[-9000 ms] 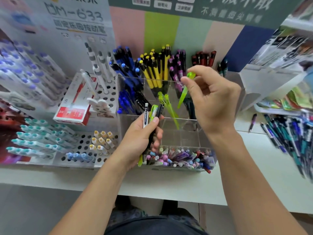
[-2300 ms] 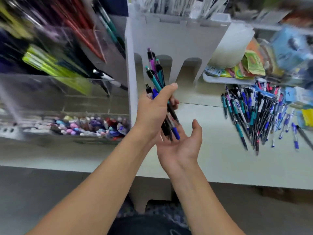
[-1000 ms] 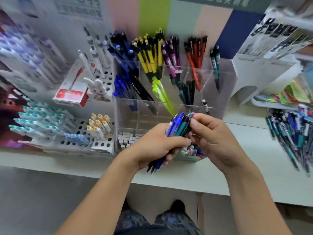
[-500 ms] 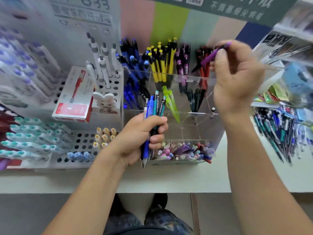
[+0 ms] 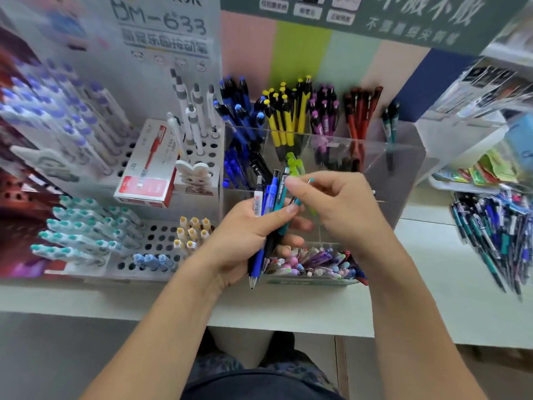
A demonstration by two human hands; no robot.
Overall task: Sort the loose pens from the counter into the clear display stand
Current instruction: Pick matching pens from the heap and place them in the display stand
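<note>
My left hand [image 5: 245, 238] grips a bundle of pens [image 5: 269, 197], blue, teal and black, in front of the clear display stand [image 5: 403, 168]. My right hand [image 5: 340, 209] pinches a teal pen [image 5: 302, 194] at the top of that bundle. The stand's back row holds blue, yellow, purple, red and teal pens in separate compartments. Green pens [image 5: 294, 166] lean in a middle compartment. A pile of loose pens [image 5: 496, 226] lies on the white counter [image 5: 432, 298] at the right.
A low front tray [image 5: 314, 264] holds small colourful items. White perforated holders [image 5: 150, 249] with markers and a red-and-white pen box [image 5: 150, 168] stand to the left. White display boxes and packets [image 5: 487, 166] sit behind the loose pile.
My right hand has come down from the purple and red compartments at the back of the stand to the bundle, where it now pinches a teal pen. The purple pen it held is gone from it.
</note>
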